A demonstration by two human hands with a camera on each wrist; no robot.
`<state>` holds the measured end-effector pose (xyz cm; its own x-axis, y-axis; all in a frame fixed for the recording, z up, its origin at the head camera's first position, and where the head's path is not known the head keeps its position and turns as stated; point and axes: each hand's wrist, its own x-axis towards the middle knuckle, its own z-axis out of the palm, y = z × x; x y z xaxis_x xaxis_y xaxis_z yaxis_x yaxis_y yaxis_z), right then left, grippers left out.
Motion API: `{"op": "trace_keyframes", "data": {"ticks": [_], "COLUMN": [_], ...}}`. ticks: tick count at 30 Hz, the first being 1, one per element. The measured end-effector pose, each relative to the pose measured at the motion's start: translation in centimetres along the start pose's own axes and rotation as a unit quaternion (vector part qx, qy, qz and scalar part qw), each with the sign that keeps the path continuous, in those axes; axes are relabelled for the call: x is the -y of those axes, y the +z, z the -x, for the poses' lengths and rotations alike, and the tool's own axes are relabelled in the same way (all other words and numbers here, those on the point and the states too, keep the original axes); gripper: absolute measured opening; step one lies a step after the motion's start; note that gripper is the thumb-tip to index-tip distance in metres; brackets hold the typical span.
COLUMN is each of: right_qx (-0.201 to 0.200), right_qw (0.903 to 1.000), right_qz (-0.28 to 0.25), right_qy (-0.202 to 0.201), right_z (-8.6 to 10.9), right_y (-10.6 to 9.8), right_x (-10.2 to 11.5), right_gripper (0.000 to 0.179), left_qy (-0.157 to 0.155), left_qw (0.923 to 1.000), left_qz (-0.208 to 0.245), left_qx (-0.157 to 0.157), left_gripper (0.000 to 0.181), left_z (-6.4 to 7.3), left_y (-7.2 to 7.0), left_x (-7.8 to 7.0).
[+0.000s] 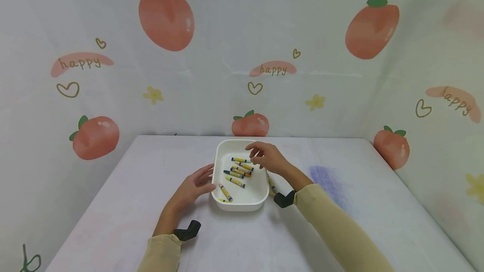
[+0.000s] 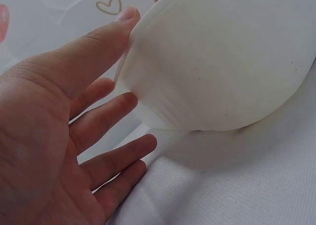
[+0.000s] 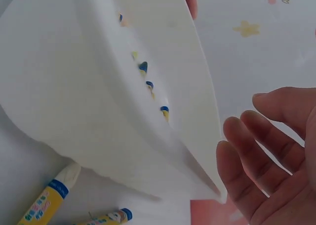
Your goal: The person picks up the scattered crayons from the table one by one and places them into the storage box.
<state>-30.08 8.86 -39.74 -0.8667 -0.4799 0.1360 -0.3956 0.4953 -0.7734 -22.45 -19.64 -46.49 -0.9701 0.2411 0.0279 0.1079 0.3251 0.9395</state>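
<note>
A white plastic tray (image 1: 240, 207) with rounded corners holds several crayons (image 1: 235, 182) in yellow wrappers with blue bands. My left hand (image 1: 193, 188) is at the tray's left side, its thumb at the rim and its fingers spread along the outer wall in the left wrist view. Over the tray's far right part hovers my right hand (image 1: 269, 157), fingers loosely bent. Nothing sits between those fingers (image 3: 239, 165) in the right wrist view. There, only the ends of some crayons inside the tray show past its wall.
More crayons (image 3: 44, 202) lie on the table outside the tray's right side, partly covered by my right arm in the head view. The white tablecloth (image 1: 151, 167) has a purple-blue smudge (image 1: 327, 181) at right. A fruit-printed curtain (image 1: 211, 74) stands behind.
</note>
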Motion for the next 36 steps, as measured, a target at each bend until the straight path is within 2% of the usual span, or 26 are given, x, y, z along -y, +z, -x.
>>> {"op": "trace_keyframes", "data": {"ticks": [6, 21, 36], "right_qx": [-0.035, -0.091, -0.054], "right_qw": [0.9992, 0.9934, 0.9911], "right_qz": [-0.019, -0.064, -0.066], "right_qy": [-0.003, 0.028, 0.102], "right_z": [0.8, 2.4, 3.7], "right_y": [-1.0, -2.2, -1.9], "right_x": [-0.6, -3.1, -5.5], "right_gripper": [0.027, 0.023, 0.025], "left_qy": [0.003, -0.003, -0.004], "left_qw": [1.0000, 1.0000, 0.9999], "left_qz": [0.001, -0.007, -0.011], "left_qx": [0.001, -0.005, -0.011], "left_gripper": [0.074, 0.073, 0.073], "left_z": [0.0, 0.0, 0.0], "left_y": [-0.1, 0.0, 0.1], "left_x": [0.0, -0.1, 0.0]}}
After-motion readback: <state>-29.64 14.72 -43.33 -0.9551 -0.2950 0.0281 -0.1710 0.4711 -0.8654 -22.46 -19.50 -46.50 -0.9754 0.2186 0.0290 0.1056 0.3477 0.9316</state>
